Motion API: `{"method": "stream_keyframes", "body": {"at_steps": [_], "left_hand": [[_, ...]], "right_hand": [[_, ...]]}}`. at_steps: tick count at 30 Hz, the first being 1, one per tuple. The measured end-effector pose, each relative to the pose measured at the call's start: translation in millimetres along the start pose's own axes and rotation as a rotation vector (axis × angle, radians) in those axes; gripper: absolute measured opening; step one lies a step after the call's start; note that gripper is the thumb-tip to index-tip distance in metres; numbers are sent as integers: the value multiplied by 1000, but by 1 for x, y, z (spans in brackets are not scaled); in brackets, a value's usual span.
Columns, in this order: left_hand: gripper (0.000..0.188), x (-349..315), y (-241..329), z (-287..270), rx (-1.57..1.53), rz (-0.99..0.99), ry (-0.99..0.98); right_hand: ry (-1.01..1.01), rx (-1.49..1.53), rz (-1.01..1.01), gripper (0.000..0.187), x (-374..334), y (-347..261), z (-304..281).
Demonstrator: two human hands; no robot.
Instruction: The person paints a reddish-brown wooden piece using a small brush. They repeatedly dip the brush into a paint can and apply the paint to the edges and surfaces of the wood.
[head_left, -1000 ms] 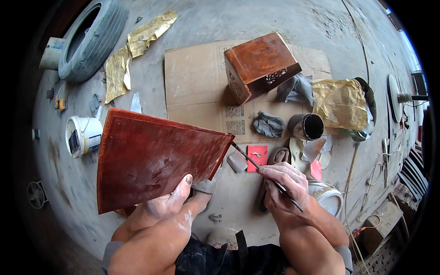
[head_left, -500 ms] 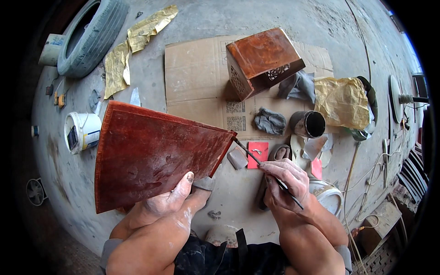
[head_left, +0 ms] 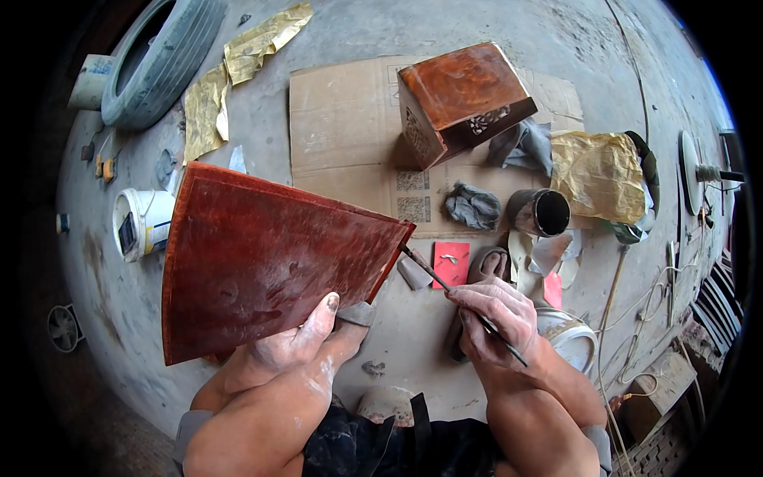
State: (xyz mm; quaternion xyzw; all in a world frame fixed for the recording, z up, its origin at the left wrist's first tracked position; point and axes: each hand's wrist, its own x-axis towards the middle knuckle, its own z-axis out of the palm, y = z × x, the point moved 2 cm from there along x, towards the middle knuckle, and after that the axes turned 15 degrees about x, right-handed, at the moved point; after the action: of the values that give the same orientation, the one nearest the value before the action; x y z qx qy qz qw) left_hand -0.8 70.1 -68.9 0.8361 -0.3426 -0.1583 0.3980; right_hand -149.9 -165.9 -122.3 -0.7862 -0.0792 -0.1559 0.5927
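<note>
A reddish-brown wooden panel (head_left: 270,258), dusted with pale smears, is gripped at its lower edge by my left hand (head_left: 298,334). My thumb presses on the panel's face; the other fingers are hidden behind it. Between the fingers of my right hand (head_left: 501,314) is a thin, dark paintbrush (head_left: 441,284), held like a pen. Its tip meets the panel's right edge, just below the upper right corner. Whitish powder coats both hands.
Beyond the panel, a carved wooden box (head_left: 457,95) stands on flattened cardboard (head_left: 342,111). Nearby are a grey rag (head_left: 473,207), a dark tin (head_left: 540,213), crumpled brown paper (head_left: 596,175) and a red sheet (head_left: 451,274). A white bucket (head_left: 151,219) and a tyre (head_left: 163,71) are at left.
The brush tip has shifted slightly down along the panel's right edge, away from the corner. Both hands keep their grips, and the view has moved a little.
</note>
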Motion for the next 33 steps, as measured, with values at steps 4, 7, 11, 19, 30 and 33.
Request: {"method": "stream_keyframes", "body": {"at_steps": [4,7,11,19,30,33], "left_hand": [[33,-4,-9,1,14,51,-23],[33,0,-7,1,28,75,-25],[33,-2,-9,0,6,39,-43],[29,-1,-4,3,-41,-67,54],[27,-1,-3,3,-64,-97,71],[24,-1,-5,3,-78,-69,121]], "right_hand": [[-29,20,13,39,-3,0,2],[-58,22,22,39,-4,-1,3],[-87,48,23,38,-4,-2,5],[-130,80,36,37,-3,-6,9],[-225,142,17,35,-5,-5,14],[-244,199,1,33,-5,-6,17]]}}
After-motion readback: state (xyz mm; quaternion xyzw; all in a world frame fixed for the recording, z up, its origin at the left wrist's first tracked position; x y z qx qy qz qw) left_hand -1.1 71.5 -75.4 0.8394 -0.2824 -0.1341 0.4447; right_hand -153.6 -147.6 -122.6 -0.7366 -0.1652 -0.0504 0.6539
